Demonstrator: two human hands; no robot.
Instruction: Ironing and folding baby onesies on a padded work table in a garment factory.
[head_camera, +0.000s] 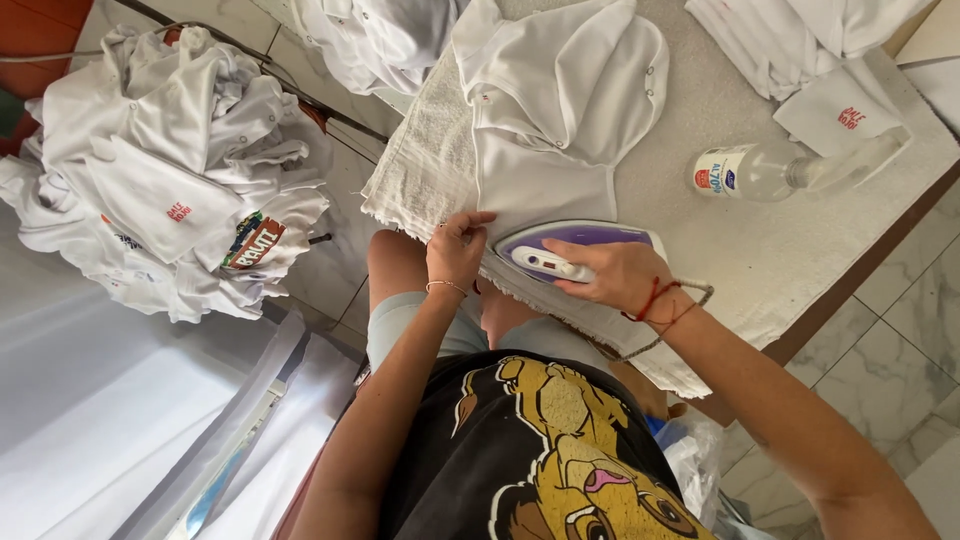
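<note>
Pressing near frame centre: right hand (612, 272) closed around purple-and-white iron (570, 250), sole flat on white garment (550, 120) spread over the towel-covered desk (760, 250). Left hand (455, 250) pinches the hem taut, keeping fabric flat beside the iron.

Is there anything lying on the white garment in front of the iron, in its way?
Nothing visible does. The iron, under the right hand, sits at the near hem of the white garment. The left hand pinches the hem beside it; the spray bottle lies off right.
</note>
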